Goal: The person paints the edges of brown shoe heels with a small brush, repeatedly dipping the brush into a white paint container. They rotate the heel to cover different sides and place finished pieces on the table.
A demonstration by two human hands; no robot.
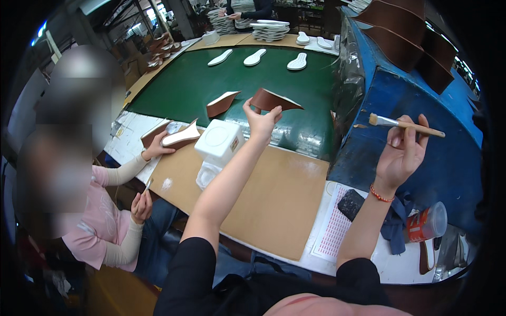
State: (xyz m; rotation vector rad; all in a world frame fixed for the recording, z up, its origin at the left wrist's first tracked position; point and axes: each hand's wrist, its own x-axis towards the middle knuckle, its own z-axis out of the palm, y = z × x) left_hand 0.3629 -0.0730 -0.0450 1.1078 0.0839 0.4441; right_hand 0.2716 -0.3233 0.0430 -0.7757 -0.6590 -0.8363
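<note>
Head view — your left hand [261,125] is clamped on the lower edge of a brown wedge sole [271,99]; your right hand [401,155] has its fingers closed on a brush [389,121] by the wooden handle.

Handling, as I judge it: keep your grip to the sole's edge so its faces stay clear of fingers, hold it steady, and bring the bristles square to the surface — lightly, without crowding your thumb.

Sole sits right in the left hand, stretching past the thumb to the right, over the green belt [174,89]; whether it touches the belt, you can't tell. Second wedge [221,104] lies near, to its left. Brush is well apart, off right, bristles pointing left.
</note>
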